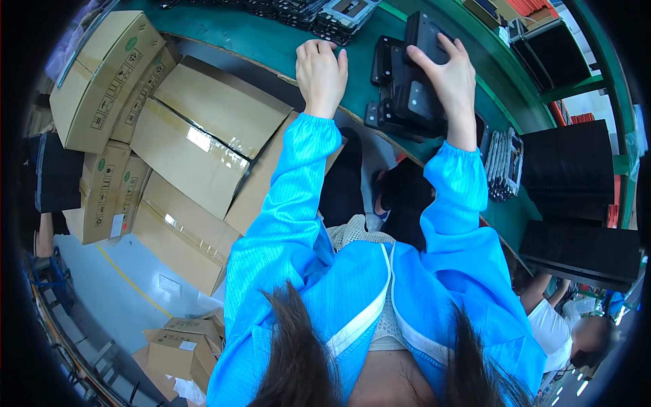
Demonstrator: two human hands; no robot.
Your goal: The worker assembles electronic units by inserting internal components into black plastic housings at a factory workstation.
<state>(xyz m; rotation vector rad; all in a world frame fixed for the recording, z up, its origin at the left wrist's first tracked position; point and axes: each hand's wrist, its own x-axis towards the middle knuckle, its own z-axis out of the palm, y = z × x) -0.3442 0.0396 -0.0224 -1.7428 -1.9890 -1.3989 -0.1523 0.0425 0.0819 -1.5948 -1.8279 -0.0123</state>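
My right hand (pixel 451 74) grips a black rectangular unit (pixel 426 41) from above, thumb on one side and fingers on the other. It lies on a jumbled pile of similar black units (pixel 415 98) with rounded corners and small pale dots. My left hand (pixel 320 76) rests at the edge of the green work table (pixel 237 51), fingers slightly bent and thumb apart, nothing visible in it. Just beyond it lies a stack of thin dark metal frames (pixel 339 24).
Cardboard boxes (pixel 203 112) are stacked on my left. More thin frames (pixel 503 166) stand in a row at right, near large black boxes (pixel 566 169). A green shelf frame (pixel 529 112) borders the table. Another person (pixel 553 332) is at lower right.
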